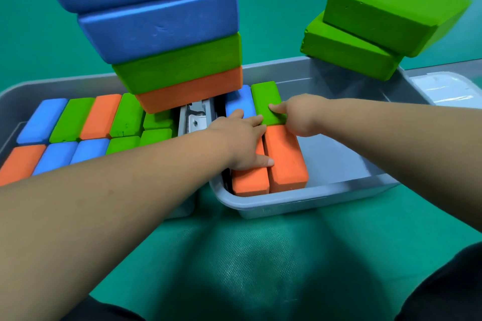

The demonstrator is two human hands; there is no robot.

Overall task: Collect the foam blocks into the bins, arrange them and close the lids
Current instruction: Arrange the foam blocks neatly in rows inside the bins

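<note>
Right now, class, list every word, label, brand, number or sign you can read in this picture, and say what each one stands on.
No readable text anywhere in this view.
The foam blocks: plain colour, no print, including the green block that the right hand holds.
The bins: no label visible.
The pale sheet at the far right: only streaks, too blurred to read.

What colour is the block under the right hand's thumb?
Green. The right hand holds that block; the head view shows it.
</note>
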